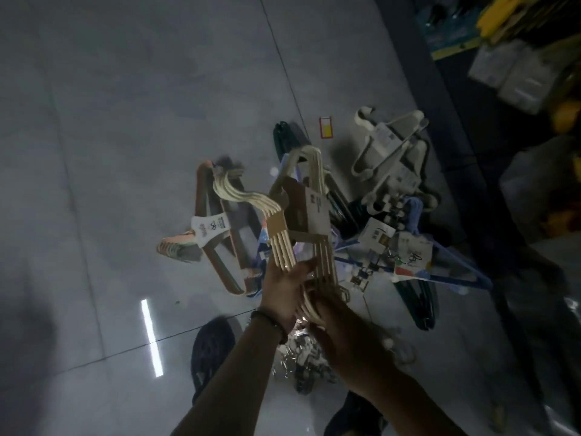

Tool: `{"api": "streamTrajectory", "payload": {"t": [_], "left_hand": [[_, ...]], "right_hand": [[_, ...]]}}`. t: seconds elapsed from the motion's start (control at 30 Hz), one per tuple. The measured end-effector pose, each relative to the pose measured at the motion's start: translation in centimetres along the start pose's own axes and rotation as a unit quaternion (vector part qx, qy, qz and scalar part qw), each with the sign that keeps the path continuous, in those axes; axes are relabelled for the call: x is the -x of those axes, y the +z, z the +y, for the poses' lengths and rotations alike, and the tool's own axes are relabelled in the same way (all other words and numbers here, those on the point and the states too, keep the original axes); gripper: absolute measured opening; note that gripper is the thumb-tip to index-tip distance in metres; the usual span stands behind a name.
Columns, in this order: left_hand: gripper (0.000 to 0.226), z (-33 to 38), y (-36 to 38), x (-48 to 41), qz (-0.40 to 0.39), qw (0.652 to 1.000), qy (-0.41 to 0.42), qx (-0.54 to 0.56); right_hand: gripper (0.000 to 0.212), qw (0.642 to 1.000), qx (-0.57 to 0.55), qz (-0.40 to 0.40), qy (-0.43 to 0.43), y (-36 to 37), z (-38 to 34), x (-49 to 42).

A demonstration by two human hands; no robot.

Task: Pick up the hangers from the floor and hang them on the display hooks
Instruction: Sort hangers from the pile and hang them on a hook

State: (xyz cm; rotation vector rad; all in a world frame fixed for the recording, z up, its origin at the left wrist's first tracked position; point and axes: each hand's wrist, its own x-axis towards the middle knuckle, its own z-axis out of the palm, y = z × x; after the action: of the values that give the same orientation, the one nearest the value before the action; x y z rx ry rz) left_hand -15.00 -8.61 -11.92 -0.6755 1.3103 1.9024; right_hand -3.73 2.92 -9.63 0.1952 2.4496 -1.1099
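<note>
**Hanger bundle held at frame centre**

Count: one cream hanger bundle (283, 243) with a brown card sleeve is raised off the floor. Four groups lie on the grey floor (125, 121): one orange bundle (220, 262) at centre left, one white bundle (390, 146) at upper right, dark green hangers (287, 136) above centre, and blue hangers (456, 265) at right. The number of hangers per group cannot be told. One yellow-and-red tag (326, 127) lies between the green and white groups.

Position: the cream bundle rises from both hands toward frame centre. The left hand (283, 294) grasps its lower end from the left. The right hand (339, 332) touches the lower end from below; blur hides its grip.
</note>
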Motion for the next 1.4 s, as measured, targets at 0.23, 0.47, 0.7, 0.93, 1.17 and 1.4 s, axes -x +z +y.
{"api": "streamTrajectory", "payload": {"t": [0.23,0.47,0.7,0.93,1.17,1.4], "left_hand": [[0.067,1.5,-8.5,1.0,0.07,0.997,-0.003,0.046],[0.083,2.2,-14.3,1.3,0.099,0.989,-0.091,0.068],[0.045,2.8,-18.8,-2.8,0.183,0.931,-0.027,-0.314],[0.058,2.3,-21.5,-7.9,0.22,0.891,-0.079,-0.39],[0.013,1.7,-23.8,-11.3,0.142,0.981,-0.121,-0.053],[0.031,2.1,-24.2,-12.1,0.145,0.978,-0.104,0.106]], "right_hand": [[0.052,0.949,-0.251,0.106,0.159,-0.8,-3.2,-3.1],[0.031,0.902,-0.363,-0.097,0.212,4.4,-7.4,-14.9],[0.027,0.981,-0.097,-0.038,0.161,10.6,-7.4,-21.5],[0.046,0.985,0.064,-0.076,0.139,16.0,-6.2,-26.1],[0.016,0.96,-0.06,-0.162,0.22,16.8,-4.6,-27.8],[0.016,0.917,-0.203,-0.171,0.298,15.6,-5.5,-27.1]]}}
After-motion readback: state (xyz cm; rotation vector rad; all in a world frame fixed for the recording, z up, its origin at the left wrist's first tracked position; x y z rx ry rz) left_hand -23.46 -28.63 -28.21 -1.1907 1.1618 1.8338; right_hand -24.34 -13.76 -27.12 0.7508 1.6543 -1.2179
